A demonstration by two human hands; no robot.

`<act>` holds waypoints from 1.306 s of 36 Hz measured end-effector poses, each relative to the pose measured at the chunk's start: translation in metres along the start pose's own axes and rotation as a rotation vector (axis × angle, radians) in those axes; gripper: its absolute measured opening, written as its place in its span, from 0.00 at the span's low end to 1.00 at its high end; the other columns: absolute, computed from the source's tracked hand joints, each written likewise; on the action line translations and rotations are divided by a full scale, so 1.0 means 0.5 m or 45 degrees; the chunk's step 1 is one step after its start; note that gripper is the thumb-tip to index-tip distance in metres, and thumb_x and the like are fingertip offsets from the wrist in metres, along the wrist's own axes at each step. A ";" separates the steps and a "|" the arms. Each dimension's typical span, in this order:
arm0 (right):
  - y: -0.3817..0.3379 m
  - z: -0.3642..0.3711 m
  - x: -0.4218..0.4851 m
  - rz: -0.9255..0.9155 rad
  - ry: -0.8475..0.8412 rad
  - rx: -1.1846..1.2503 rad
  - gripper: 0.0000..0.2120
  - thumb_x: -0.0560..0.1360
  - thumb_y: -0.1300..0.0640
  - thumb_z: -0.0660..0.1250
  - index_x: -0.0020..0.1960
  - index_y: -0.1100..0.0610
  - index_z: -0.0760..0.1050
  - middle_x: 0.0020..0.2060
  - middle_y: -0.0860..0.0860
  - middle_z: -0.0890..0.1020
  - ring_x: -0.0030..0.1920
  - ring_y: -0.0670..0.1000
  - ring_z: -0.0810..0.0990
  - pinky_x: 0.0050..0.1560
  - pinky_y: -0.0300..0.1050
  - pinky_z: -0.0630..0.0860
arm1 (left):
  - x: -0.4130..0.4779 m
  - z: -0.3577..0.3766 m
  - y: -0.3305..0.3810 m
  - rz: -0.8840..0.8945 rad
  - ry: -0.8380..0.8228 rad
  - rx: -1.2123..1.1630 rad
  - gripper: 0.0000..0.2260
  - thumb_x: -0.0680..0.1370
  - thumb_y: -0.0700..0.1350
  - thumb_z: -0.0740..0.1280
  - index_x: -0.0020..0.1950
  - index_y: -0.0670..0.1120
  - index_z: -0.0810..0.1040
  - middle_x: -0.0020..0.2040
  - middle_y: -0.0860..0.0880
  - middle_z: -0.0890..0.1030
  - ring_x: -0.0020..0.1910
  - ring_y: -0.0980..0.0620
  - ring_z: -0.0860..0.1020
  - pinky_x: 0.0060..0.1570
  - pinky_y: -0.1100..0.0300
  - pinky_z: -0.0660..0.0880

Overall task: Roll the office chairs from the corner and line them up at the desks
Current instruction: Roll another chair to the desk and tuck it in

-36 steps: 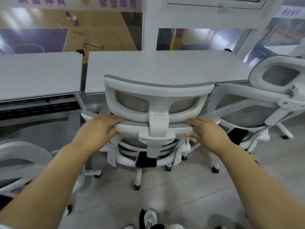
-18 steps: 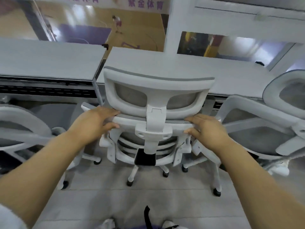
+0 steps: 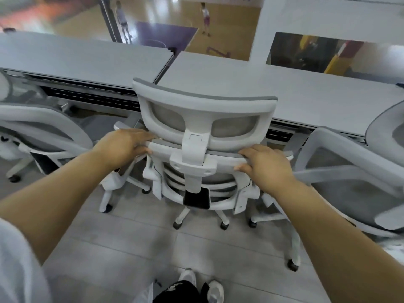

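Observation:
A white office chair with grey mesh stands in front of me, its back toward me and its seat under the desk. My left hand grips the left end of the backrest's top rail. My right hand grips the right end of the same rail, thumb under the edge. The headrest rises between my hands. The chair's castors rest on the tiled floor.
A second grey desk adjoins on the left. Another white chair stands close on the left, and a third chair crowds the right side. My shoes are on the grey tiles behind the chair.
The view has swung left and closer: the desks and chair now sit further right in the frame, and the left chair shows more. Both hands keep their grip on the backrest rail.

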State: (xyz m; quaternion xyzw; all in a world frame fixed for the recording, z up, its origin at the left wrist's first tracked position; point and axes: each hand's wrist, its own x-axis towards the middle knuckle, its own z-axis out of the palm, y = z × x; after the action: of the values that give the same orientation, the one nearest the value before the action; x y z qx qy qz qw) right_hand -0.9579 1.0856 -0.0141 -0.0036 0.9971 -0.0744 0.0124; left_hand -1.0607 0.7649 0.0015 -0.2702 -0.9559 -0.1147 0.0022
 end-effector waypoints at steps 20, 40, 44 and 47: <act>-0.020 -0.005 -0.007 0.092 0.001 0.073 0.21 0.75 0.41 0.63 0.65 0.48 0.72 0.58 0.48 0.76 0.60 0.52 0.73 0.59 0.49 0.67 | -0.011 0.018 -0.017 0.067 0.136 -0.092 0.18 0.73 0.41 0.71 0.62 0.44 0.77 0.59 0.43 0.79 0.58 0.42 0.77 0.52 0.47 0.74; -0.045 -0.022 -0.008 0.118 -0.070 0.067 0.22 0.74 0.40 0.63 0.65 0.49 0.71 0.58 0.47 0.76 0.60 0.51 0.73 0.58 0.48 0.69 | -0.009 0.001 -0.019 0.023 0.061 -0.080 0.19 0.75 0.43 0.68 0.65 0.45 0.74 0.64 0.46 0.75 0.62 0.45 0.73 0.57 0.51 0.70; -0.036 -0.051 -0.018 0.131 -0.102 0.086 0.21 0.75 0.42 0.63 0.65 0.49 0.71 0.59 0.45 0.75 0.60 0.50 0.73 0.56 0.48 0.72 | 0.000 -0.024 -0.008 0.011 0.005 0.005 0.14 0.76 0.48 0.67 0.62 0.48 0.77 0.60 0.49 0.77 0.57 0.48 0.75 0.51 0.53 0.72; -0.016 -0.080 -0.032 0.122 -0.146 0.065 0.18 0.75 0.42 0.63 0.62 0.47 0.72 0.57 0.44 0.75 0.57 0.48 0.74 0.51 0.46 0.73 | -0.001 -0.054 0.008 0.025 0.008 0.069 0.13 0.75 0.54 0.65 0.58 0.53 0.79 0.58 0.54 0.78 0.55 0.51 0.76 0.51 0.53 0.74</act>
State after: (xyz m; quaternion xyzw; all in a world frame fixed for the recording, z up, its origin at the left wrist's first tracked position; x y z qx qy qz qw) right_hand -0.9429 1.0836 0.0270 0.0401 0.9916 -0.0986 0.0731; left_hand -1.0595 0.7619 0.0288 -0.2790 -0.9560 -0.0897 0.0136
